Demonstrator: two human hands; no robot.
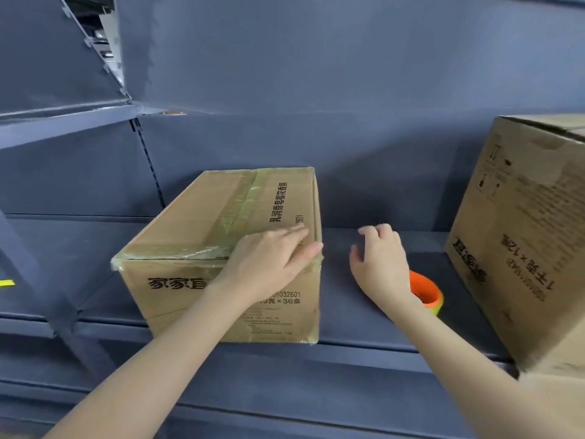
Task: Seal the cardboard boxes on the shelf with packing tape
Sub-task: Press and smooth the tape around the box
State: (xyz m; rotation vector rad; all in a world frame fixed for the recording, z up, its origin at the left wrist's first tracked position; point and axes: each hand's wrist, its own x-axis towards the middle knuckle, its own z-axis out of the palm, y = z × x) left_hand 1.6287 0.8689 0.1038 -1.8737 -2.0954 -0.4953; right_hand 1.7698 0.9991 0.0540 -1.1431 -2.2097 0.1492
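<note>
Fingers [297, 236] of the left hand [269, 264] lie straight and flat on top of the box [202, 223], near its front right corner, gripping nothing. The right hand [380, 264] hovers over the shelf [348, 318] just right of the box, loosely curled and empty. The tape roll [427, 291] lies on the shelf, partly hidden behind the right wrist. A tape strip [250, 198] runs along the box's top seam. A second box [522, 236] stands far right.

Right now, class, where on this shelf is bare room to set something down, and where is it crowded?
Bare shelf: left of the taped box. Between it and the tall box, the right hand and tape roll crowd the gap.
</note>
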